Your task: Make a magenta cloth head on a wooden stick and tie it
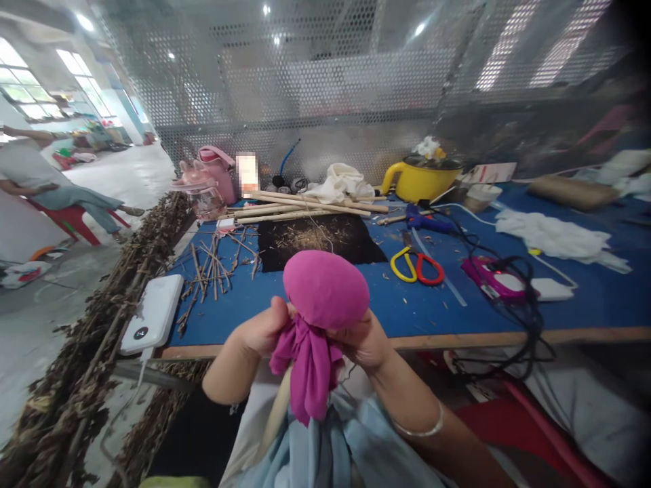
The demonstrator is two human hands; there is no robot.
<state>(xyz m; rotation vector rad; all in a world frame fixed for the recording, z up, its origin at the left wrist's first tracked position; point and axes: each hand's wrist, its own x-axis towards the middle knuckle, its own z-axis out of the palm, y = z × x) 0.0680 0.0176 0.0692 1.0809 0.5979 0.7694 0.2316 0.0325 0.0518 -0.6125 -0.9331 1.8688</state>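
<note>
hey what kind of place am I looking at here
Likely a craft workshop: a blue worktable with scissors, loose twigs and wooden sticks, while both hands gather a pink cloth bundle.

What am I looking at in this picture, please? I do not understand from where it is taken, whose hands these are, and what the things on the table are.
There is no machine here. A person wears a camera on the head, so this single picture looks down at that person's own two hands.

The left hand and right hand together grip a pink cloth bunched into a round ball, with its loose ends hanging below.

Beyond them is a blue table. On it lie dry twigs, wooden sticks, a black mat, scissors with yellow and red handles, a yellow pot and a white power bank.

Another person sits far left.
</note>
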